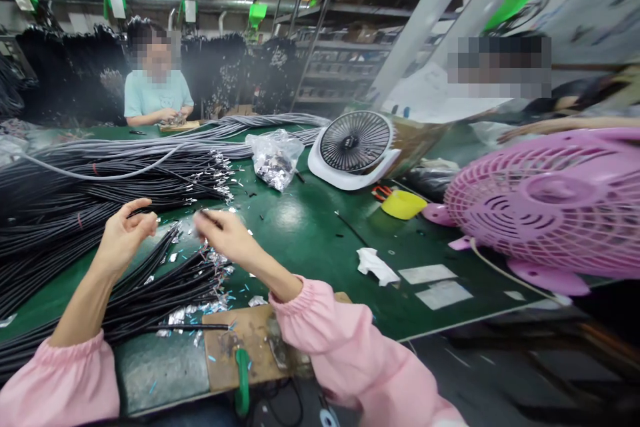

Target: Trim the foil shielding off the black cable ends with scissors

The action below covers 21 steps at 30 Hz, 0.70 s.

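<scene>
Left hand (126, 232) half-open; right hand (220, 230) blurred, grip unclear; black cables (160, 293) beneath.

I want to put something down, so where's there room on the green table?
Mostly bare green table lies between the plastic bag, right hand and crumpled white piece; tiny scraps dot it. Another patch separates that piece from the right sleeve. Black cables crowd the left.

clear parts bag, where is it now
Head view, just left of centre: the clear parts bag lies on the green table, between the black cables and the white fan.
</scene>
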{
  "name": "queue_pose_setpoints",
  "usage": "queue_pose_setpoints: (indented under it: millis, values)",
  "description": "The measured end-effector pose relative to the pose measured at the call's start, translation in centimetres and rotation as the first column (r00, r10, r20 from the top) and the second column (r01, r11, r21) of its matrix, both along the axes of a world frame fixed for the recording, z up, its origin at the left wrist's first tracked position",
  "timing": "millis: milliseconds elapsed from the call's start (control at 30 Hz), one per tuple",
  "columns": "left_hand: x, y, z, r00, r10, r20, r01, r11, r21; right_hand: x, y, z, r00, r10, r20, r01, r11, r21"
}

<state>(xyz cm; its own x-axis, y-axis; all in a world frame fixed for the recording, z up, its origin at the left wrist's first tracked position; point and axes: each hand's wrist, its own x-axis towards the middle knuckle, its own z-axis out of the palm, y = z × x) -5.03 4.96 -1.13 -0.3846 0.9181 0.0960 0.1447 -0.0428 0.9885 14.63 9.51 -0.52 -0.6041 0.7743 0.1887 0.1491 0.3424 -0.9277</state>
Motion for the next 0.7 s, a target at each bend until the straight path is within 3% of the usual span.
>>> queue_pose_setpoints:
  millis: [67,133,200,300,400,500,600,700]
  values:
    - [-0.7,0.4,-0.7,0.983,0.05,-0.175,-0.06,0.997,-0.048,0.3,0.2,0.5,0.932,-0.095,-0.351,-0.036,0.937,-0.349]
    - [-1.3,0.8,-1.5,0.944,0.056,-0.324,-0.095,0.99,-0.107,0.7,0.1,1.2,0.826,-0.164,-0.54,-0.187,0.824,-0.535]
    - [-1.5,1.1,-2.2,0.901,0.047,-0.431,-0.123,0.981,-0.149,0.9,-0.1,1.8,0.757,-0.202,-0.622,-0.295,0.743,-0.601]
    - [-1.4,1.4,-2.8,0.849,-0.001,-0.529,-0.122,0.973,-0.197,1.0,-0.5,2.2,0.693,-0.225,-0.685,-0.397,0.675,-0.622]
    - [-1.0,1.6,-2.7,0.811,-0.047,-0.583,-0.111,0.966,-0.232,1.0,-0.8,2.2,0.64,-0.244,-0.729,-0.448,0.653,-0.611]
    - [-0.8,1.7,-2.2,0.794,-0.012,-0.608,-0.15,0.965,-0.214,1.0,-0.9,2.2,0.611,-0.236,-0.756,-0.48,0.648,-0.591]
    - [-0.2,1.5,-1.5,0.81,0.039,-0.585,-0.167,0.972,-0.167,1.1,-0.9,2.1,0.606,-0.22,-0.764,-0.49,0.653,-0.577]
    - [1.3,0.5,-0.8,0.86,0.023,-0.51,-0.089,0.99,-0.105,0.9,-0.9,1.7,0.645,-0.194,-0.739,-0.446,0.69,-0.57]
